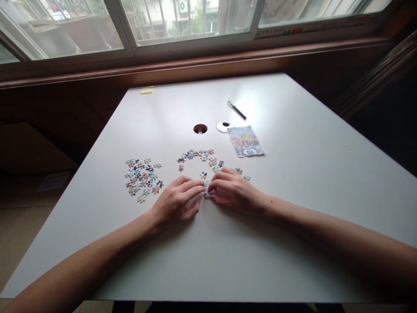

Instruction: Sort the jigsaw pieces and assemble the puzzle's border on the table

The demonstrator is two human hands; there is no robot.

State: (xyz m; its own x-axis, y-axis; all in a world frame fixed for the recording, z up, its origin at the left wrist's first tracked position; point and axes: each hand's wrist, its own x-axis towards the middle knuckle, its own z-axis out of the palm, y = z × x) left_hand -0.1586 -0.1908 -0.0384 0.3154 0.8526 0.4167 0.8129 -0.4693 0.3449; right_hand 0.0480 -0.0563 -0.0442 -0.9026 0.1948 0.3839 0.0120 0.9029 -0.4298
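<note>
Small joined jigsaw puzzle pieces [206, 188] lie on the white table between my hands. My left hand [179, 198] reaches in from the left with its fingers stretched out, the fingertips at the left edge of these pieces and the thumb held apart. From the right, my right hand [233, 189] has its fingers curled down and closed on the pieces, partly covering them. Just beyond the fingertips is a small dark-and-orange puzzle piece [203, 175]. More loose puzzle pieces [195, 154] form an arc past my hands, and a few stick out behind my right hand.
A wide pile of puzzle pieces [142, 177] lies left of my left hand. Farther back are a picture sheet [246, 141], a round cable-hole cover [222, 130], an open cable hole [200, 129], a dark pen [237, 110] and a yellow sticky note [147, 90]. Windows stand beyond the table.
</note>
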